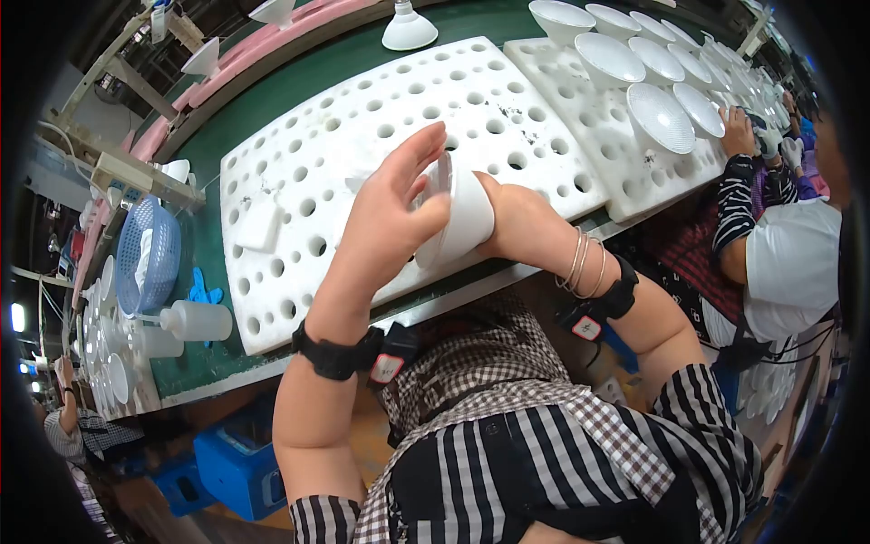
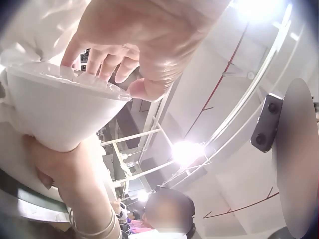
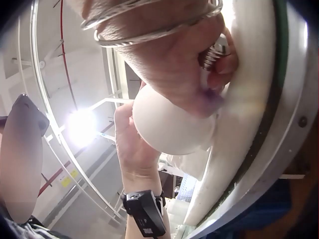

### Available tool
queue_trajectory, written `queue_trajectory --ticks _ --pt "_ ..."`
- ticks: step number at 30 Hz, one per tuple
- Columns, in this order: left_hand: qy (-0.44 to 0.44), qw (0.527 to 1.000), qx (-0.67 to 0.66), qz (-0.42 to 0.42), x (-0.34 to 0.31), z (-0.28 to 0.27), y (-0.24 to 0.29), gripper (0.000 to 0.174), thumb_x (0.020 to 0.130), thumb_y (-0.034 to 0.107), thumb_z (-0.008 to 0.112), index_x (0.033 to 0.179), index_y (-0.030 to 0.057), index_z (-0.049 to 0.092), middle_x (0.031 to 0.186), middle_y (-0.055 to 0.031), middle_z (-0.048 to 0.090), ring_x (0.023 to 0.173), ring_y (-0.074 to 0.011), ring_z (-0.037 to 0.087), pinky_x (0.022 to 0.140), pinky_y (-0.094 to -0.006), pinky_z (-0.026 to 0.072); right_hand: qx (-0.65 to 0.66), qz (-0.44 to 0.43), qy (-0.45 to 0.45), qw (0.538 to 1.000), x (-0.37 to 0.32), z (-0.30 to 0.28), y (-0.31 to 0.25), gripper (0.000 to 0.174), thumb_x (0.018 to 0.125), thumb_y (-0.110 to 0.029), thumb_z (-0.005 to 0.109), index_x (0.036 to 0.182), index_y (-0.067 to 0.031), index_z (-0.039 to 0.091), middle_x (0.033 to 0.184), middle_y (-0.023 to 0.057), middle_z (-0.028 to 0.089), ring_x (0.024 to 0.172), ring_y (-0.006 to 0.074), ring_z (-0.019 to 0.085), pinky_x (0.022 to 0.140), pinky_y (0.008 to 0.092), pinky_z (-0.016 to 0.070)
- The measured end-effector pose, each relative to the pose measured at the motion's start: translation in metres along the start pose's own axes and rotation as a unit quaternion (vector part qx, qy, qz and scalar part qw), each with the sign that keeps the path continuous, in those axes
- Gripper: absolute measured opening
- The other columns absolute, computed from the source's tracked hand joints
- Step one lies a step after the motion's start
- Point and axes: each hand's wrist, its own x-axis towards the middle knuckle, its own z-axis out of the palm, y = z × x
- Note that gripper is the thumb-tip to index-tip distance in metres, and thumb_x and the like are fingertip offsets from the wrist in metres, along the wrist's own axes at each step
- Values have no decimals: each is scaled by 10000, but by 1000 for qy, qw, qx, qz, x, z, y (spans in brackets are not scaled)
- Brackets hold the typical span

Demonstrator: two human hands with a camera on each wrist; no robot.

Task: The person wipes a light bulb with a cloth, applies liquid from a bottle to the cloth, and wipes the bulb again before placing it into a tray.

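Observation:
In the head view a white cone-shaped lamp [image 1: 473, 210] is held sideways above a white foam board [image 1: 349, 136] with holes. My right hand [image 1: 526, 222] curls round its narrow end; a threaded metal base [image 3: 215, 54] shows between those fingers in the right wrist view. My left hand [image 1: 385, 218] is at the wide face, fingers extended and thumb near the rim. The left wrist view shows the left hand [image 2: 144, 37] over the lamp's rim [image 2: 94, 85], with the right hand [image 2: 70, 167] beneath its narrow end. Exact fingertip contact on the face cannot be told.
On the board lies a white block [image 1: 260, 225]. Left of it are a blue basket [image 1: 161, 272], a bottle [image 1: 199, 321] and a blue glove [image 1: 205, 288]. Several lamps [image 1: 662, 118] stand on a second board at the right, near another person [image 1: 788, 258].

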Motion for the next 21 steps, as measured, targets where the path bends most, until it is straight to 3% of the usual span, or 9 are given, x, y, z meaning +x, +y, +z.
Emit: queue_trajectory --ticks 3,6,13,15,19,21 --pt "-30 998 35 32 -25 -7 -12 719 755 87 578 1452 37 405 1439 -126 468 1359 -218 414 1126 -403 312 26 -10 -5 1000 0 -1 2 607 653 -174 777 1162 -22 485 855 201 676 808 384 659 717 446 524" --pt "3 1000 10 11 -41 -6 -20 734 742 81 586 1452 41 406 1441 -122 460 1376 -225 389 1130 -403 307 38 -16 -25 999 6 -4 2 601 648 -174 780 1152 -25 487 849 200 675 808 387 659 718 449 523" --pt "-10 1000 2 -26 -9 -4 0 713 763 95 577 1451 35 401 1445 -144 457 1379 -241 388 1114 -400 316 2 7 -14 1000 0 -1 -6 592 657 -174 778 1143 -25 474 816 200 672 792 386 660 703 446 524" --pt "-6 996 -65 -54 1 0 5 722 776 60 604 1452 -23 365 1460 -178 432 1405 -258 345 1132 -401 283 -10 22 -15 1000 -1 -1 -6 594 660 -172 777 1144 -23 468 808 199 671 785 385 661 696 444 525" --pt "-17 998 -40 -41 -7 -3 0 724 775 88 621 1447 -21 376 1462 -163 430 1401 -256 348 1137 -406 275 2 -9 2 1000 -4 -2 -5 591 668 -170 773 1147 -18 462 770 196 664 751 386 662 675 445 526" --pt "-45 999 20 11 -24 -7 -10 718 758 113 576 1447 17 398 1415 -154 474 1351 -240 410 1133 -438 284 11 -15 4 1000 -4 0 -4 591 669 -170 772 1148 -18 462 762 196 662 741 388 661 670 447 526"
